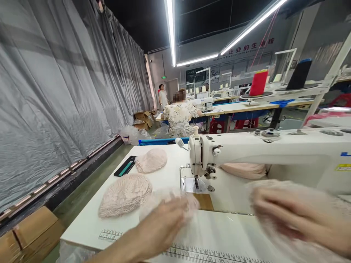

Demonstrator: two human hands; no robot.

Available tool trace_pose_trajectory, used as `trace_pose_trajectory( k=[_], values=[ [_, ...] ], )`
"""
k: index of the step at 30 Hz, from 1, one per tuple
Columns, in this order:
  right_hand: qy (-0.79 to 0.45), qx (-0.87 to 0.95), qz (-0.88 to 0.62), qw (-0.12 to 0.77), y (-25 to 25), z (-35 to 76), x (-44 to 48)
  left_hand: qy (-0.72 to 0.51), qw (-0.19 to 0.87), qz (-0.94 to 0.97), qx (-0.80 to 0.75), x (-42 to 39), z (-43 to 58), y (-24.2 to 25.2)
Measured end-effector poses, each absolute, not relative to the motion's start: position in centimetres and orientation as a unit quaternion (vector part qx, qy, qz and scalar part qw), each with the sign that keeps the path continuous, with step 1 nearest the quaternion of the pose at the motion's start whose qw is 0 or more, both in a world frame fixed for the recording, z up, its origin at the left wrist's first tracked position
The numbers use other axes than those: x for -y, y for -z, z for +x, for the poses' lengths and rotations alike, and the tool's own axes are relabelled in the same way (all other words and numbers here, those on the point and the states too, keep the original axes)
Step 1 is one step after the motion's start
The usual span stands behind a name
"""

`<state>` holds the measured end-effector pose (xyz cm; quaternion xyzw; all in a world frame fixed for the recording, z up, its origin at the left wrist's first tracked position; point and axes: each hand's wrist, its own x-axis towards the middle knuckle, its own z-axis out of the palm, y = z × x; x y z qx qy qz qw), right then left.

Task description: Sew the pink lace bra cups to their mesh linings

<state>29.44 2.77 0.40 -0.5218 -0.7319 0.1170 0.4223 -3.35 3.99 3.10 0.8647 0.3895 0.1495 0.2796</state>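
My left hand [164, 223] is left of centre, its fingers closed on a sheer pale-pink lace piece [193, 204] just in front of the sewing machine's needle area [196, 182]. On the right, my right hand [296, 215] is smeared by motion, its fingers curled round more pale lace fabric [276, 184] below the machine arm. Left of the needle lies a stack of pink lace pieces [124, 195] with scalloped edges. Behind it is a smaller pink lace pile [152, 160], touching a black and green flat case [125, 167].
The white sewing machine [246, 146] spans the right side of the white table [172, 164]. Folded pink fabric [244, 170] lies behind its arm. Printed rulers [197, 252] mark the front. Red [258, 83] and black thread cones [299, 74] stand beyond. A person [179, 115] sits ahead; cardboard boxes [35, 233] lie lower left.
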Motion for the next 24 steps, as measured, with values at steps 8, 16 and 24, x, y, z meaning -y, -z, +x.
trace_pose_trajectory(
  k=[8,16,24],
  values=[
    [-0.066,0.859,-0.447,0.241,6.9,27.4,-3.3,-0.029,0.22,0.892,-0.394,-4.7,-0.6,0.7],
    [0.146,0.906,-0.378,0.123,6.9,28.2,-3.6,0.054,0.092,0.927,-0.359,-7.1,1.3,4.2],
    [-0.066,0.923,-0.358,0.124,5.4,30.0,-4.0,0.053,0.145,0.958,-0.241,-9.3,-0.7,3.6]
  ],
)
